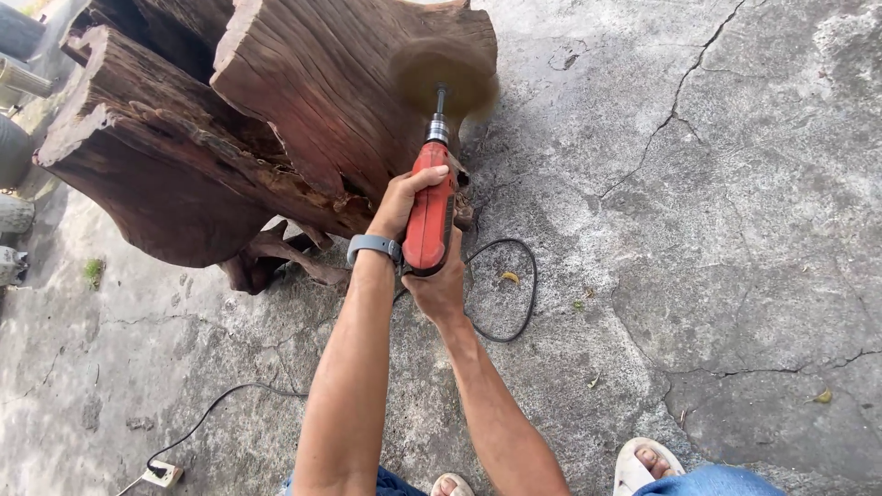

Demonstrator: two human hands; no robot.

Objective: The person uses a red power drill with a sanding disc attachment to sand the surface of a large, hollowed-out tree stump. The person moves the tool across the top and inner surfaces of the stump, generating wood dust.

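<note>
A red corded power drill (431,213) points away from me at a large dark reddish wood stump (303,101) lying on the concrete. A round brush wheel (444,72) on the drill's shaft is a spinning blur against the stump's right end. My left hand (402,198), with a grey watch on the wrist, wraps the drill's body from the left. Gripping the rear handle from below is my right hand (439,287). Both forearms reach forward from the bottom of the head view.
The drill's black cord (525,303) loops on the cracked concrete floor (717,230) and runs left to a white socket block (163,474). My sandalled feet (643,464) are at the bottom edge. Grey cylindrical objects (14,147) stand at the far left.
</note>
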